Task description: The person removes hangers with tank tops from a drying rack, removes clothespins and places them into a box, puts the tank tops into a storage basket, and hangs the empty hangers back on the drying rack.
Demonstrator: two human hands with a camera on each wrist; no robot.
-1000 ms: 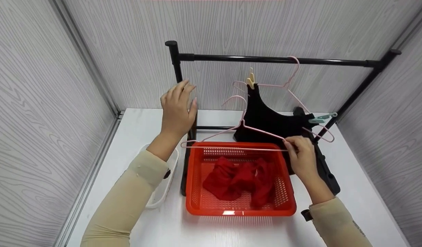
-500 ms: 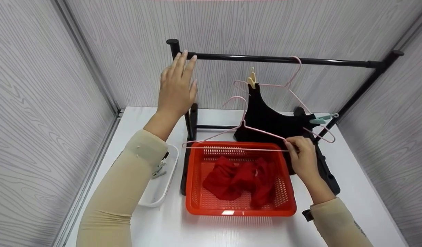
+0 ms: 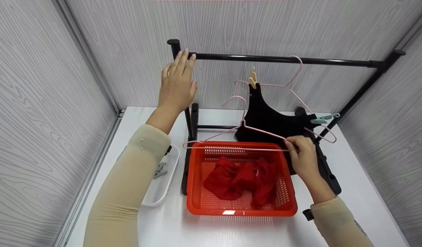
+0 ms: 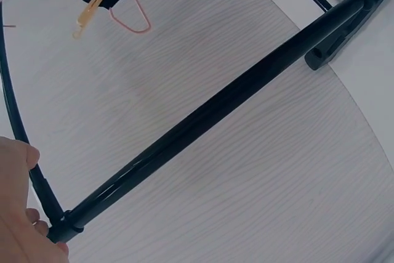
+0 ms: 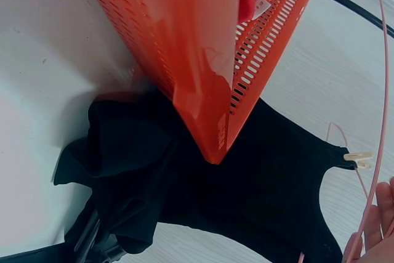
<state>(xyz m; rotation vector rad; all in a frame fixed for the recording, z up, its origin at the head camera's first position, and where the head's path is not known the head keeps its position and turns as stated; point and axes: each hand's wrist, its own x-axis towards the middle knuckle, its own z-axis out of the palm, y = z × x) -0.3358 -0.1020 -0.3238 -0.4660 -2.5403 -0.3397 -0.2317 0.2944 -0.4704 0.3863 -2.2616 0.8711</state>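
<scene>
My left hand (image 3: 176, 80) rests at the top left corner of the black clothes rack (image 3: 238, 57), fingers extended over the joint; in the left wrist view the hand (image 4: 15, 207) shows beside that corner. With thumb and fingers, my right hand (image 3: 303, 156) pinches the right end of a pink clothes hanger (image 3: 262, 131), held over the back of the red basket. Behind it, a black garment (image 3: 272, 120) hangs from a second pink hanger (image 3: 296, 73) on the bar, clipped by a yellow clothespin (image 3: 253, 80) and a green clothespin (image 3: 322, 119).
Red cloth (image 3: 231, 178) lies crumpled inside the red basket (image 3: 242, 213) on the white table (image 3: 211, 233). Left of it stands a white tray (image 3: 154, 202) with several clothespins (image 3: 160, 169), partly behind my left sleeve. Grey wood-patterned walls enclose the table at the back and sides.
My left hand has moved up the rack's left post to its top corner, uncovering part of the white tray. My right hand and the hanger in it have stayed nearly still.
</scene>
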